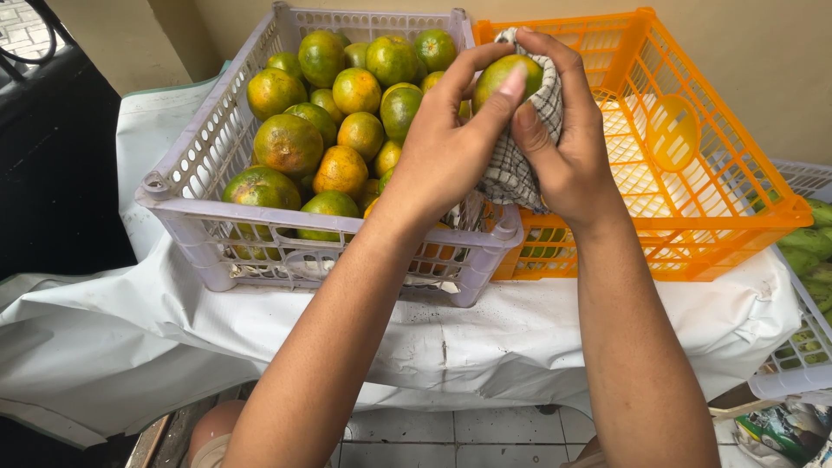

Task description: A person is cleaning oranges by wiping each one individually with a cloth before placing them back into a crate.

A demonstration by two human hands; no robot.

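Fruit: The person holds one green and yellow orange (507,74) up in the air, over the spot where the two crates meet.
Cloth: A checked cloth (520,156) wraps the right side and the bottom of the orange and hangs down a little.
Left hand: The left hand (446,147) has its fingers and thumb curled around the top and front of the orange. This grip is closed on the fruit.
Right hand: The right hand (563,139) presses the cloth to the fruit. This grip is closed on the cloth, with the orange inside it.
Wiping well: It looks like a rub to clean the skin. A good way is to let one hand turn the fruit a bit at a time while the cloth hand rubs, so every side gets a wipe.
How hard: A soft squeeze seems best. Too hard may bruise the fruit, and too loose may let it slip out.
Grey crate: The pale grey crate (199,204) on the left is piled with many more oranges (290,143), green with some yellow.
Orange crate: The orange crate (763,208) on the right sits just beside the grey one. Its floor looks bare from here.
Desk: Both crates sit on a desk under a white sheet (607,329) with small dark specks.
Far right: A white basket (802,364) with green fruit (806,243) peeks in at the edge.
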